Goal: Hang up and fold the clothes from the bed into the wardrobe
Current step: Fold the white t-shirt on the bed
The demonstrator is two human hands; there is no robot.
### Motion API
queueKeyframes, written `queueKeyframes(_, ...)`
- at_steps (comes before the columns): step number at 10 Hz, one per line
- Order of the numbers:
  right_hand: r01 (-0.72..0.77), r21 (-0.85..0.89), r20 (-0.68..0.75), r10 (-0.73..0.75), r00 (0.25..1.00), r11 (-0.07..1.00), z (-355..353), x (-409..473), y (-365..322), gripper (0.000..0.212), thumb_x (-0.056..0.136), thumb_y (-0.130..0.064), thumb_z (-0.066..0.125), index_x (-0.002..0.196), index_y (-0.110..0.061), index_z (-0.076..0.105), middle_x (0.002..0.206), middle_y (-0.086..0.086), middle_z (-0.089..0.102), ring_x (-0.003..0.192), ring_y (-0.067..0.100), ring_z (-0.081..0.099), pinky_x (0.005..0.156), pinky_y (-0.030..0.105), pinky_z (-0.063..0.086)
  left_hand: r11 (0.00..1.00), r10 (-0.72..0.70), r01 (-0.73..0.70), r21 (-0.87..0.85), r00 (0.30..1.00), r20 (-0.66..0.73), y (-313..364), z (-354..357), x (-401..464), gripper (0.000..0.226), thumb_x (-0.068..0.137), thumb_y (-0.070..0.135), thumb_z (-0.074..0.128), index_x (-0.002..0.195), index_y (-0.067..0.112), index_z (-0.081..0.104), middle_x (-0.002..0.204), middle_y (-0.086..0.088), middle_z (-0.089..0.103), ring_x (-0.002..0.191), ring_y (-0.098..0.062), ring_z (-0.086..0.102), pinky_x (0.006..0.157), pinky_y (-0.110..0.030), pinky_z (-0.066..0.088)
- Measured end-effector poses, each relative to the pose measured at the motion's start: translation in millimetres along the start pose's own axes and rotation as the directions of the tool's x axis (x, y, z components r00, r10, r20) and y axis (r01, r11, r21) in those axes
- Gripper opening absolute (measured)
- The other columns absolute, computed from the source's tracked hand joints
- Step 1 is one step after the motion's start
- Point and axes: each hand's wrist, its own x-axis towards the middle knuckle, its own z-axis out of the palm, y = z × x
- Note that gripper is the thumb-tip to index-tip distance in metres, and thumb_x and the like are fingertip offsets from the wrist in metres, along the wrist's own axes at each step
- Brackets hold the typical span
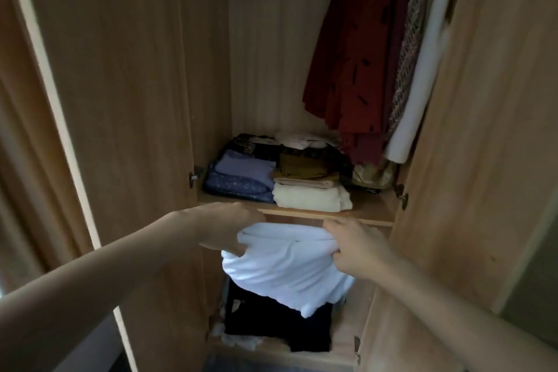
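Note:
I stand at the open wooden wardrobe point(145, 75). A folded white garment point(283, 269) hangs between both hands just below the front edge of the middle shelf point(368, 216). My left hand point(225, 228) grips its left top corner. The right top corner is pinched by my right hand point(357, 246). The garment's lower part droops over a dark folded garment point(271, 326) on the lower shelf.
The middle shelf holds folded piles: blue and purple ones point(241, 180) at left, cream and mustard ones point(308, 187) in the middle. Red point(359, 48), patterned and white hanging clothes point(422, 75) fill the upper right. Open doors flank both sides, the right door point(489, 130) close by.

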Motion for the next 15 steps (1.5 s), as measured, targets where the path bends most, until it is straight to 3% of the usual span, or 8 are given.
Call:
queueKeyframes(5, 0.061, 0.089, -0.054, -0.057, 0.997, 0.994, -7, 240, 131, 0.013, 0.077, -0.016, 0.051, 0.086, -0.021, 0.043, 0.090, -0.007, 0.048, 0.081, 0.020, 0.053, 0.052, 0.030, 0.031, 0.992, 0.026, -0.026, -0.123, 1.000, -0.005, -98, -107, 203, 0.022, 0.079, 0.028, 0.069, 0.092, 0.037, 0.055, 0.091, 0.013, 0.060, 0.082, -0.004, 0.056, 0.073, -0.030, 0.051)
queueKeyframes(7, 0.015, -0.014, -0.346, -0.019, 0.938, 1.000, -24, 352, 165, 0.026, 0.080, -0.012, 0.054, 0.106, -0.017, 0.054, 0.102, 0.000, 0.053, 0.098, 0.024, 0.054, 0.066, 0.030, 0.034, 0.999, -0.039, 0.042, 0.007, 0.965, -0.261, -173, -159, 289, 0.024, 0.077, 0.036, 0.066, 0.093, 0.018, 0.063, 0.085, 0.002, 0.063, 0.078, -0.018, 0.061, 0.069, -0.047, 0.054)
queueKeyframes(9, -0.117, -0.298, -0.577, -0.081, 0.813, 0.947, 26, 418, 195, 0.042, 0.059, -0.005, 0.064, 0.100, -0.015, 0.063, 0.092, 0.007, 0.059, 0.083, 0.030, 0.055, 0.070, 0.039, 0.039, 0.965, 0.152, 0.021, 0.263, 0.772, -0.618, -210, -104, 377, 0.040, 0.070, 0.021, 0.074, 0.104, 0.018, 0.053, 0.100, -0.001, 0.054, 0.090, -0.022, 0.050, 0.053, -0.035, 0.048)
queueKeyframes(10, -0.060, -0.272, -0.381, -0.050, 0.923, 0.960, 109, 411, 203, 0.036, 0.068, -0.017, 0.046, 0.101, -0.022, 0.061, 0.094, 0.004, 0.059, 0.084, 0.029, 0.059, 0.072, 0.039, 0.039, 0.969, 0.157, -0.036, 0.244, 0.854, -0.496, -216, -8, 414, 0.058, 0.052, 0.021, 0.076, 0.104, 0.027, 0.049, 0.101, 0.001, 0.057, 0.087, -0.023, 0.055, 0.041, -0.027, 0.042)
queueKeyframes(12, -0.119, 0.247, 0.039, 0.113, 0.993, 0.962, 152, 393, 225, 0.067, 0.072, -0.009, 0.041, 0.135, -0.031, 0.050, 0.130, -0.018, 0.042, 0.120, 0.006, 0.040, 0.098, 0.024, 0.038, 0.959, 0.097, -0.160, -0.234, 0.961, -0.258, -229, 59, 424, 0.048, 0.079, 0.038, 0.052, 0.127, 0.036, 0.049, 0.121, 0.015, 0.046, 0.110, -0.007, 0.042, 0.080, -0.034, 0.051)
queueKeyframes(13, -0.139, 0.305, -0.046, 0.160, 0.986, 0.942, 115, 427, 215, 0.040, 0.078, -0.021, 0.037, 0.103, -0.018, 0.069, 0.102, -0.009, 0.061, 0.097, 0.013, 0.059, 0.083, 0.033, 0.051, 0.974, 0.111, -0.173, -0.143, 0.925, -0.364, -225, 15, 439, 0.054, 0.078, 0.052, 0.026, 0.109, 0.031, 0.066, 0.109, 0.013, 0.055, 0.099, -0.009, 0.047, 0.078, -0.028, 0.044)
queueKeyframes(14, -0.077, 0.300, -0.178, 0.136, 0.975, 0.951, 116, 468, 197, 0.033, 0.091, -0.020, 0.041, 0.112, -0.017, 0.066, 0.114, 0.000, 0.063, 0.102, 0.018, 0.057, 0.088, 0.037, 0.048, 0.970, -0.005, -0.124, -0.211, 0.851, -0.525, -204, 4, 471, 0.046, 0.088, 0.039, 0.028, 0.112, 0.024, 0.065, 0.115, 0.007, 0.056, 0.102, -0.014, 0.046, 0.078, -0.027, 0.034)
queueKeyframes(15, -0.219, 0.186, 0.082, 0.207, 0.975, 0.958, 152, 481, 197, 0.050, 0.098, -0.042, 0.024, 0.145, -0.032, 0.040, 0.158, -0.004, 0.027, 0.144, 0.015, 0.023, 0.117, 0.041, 0.015, 0.948, -0.096, -0.002, -0.317, 0.952, -0.292, -194, 38, 495, 0.048, 0.100, 0.040, 0.029, 0.148, 0.036, 0.036, 0.159, 0.008, 0.024, 0.146, -0.019, 0.018, 0.117, -0.041, 0.013)
